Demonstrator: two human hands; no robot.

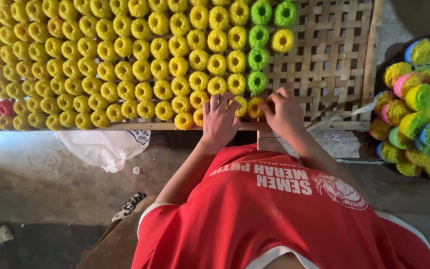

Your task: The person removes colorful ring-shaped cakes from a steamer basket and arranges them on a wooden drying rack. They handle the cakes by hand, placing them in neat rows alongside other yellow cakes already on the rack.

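Here the person was setting yellow ring-shaped pieces point(125, 65) in rows on a woven bamboo tray point(324, 65). The left hand point(220, 119) lay flat, fingers spread, on the near row; the right hand point(282, 112) pinched one yellow piece point(255, 107) at the row's end, below the green pieces point(258, 60). The next move likely called for seating it snugly beside its neighbour

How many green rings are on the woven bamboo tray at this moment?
5. Four run down one column on the woven bamboo tray: green rings. The fifth sits right of the top one. The hands could hide more.
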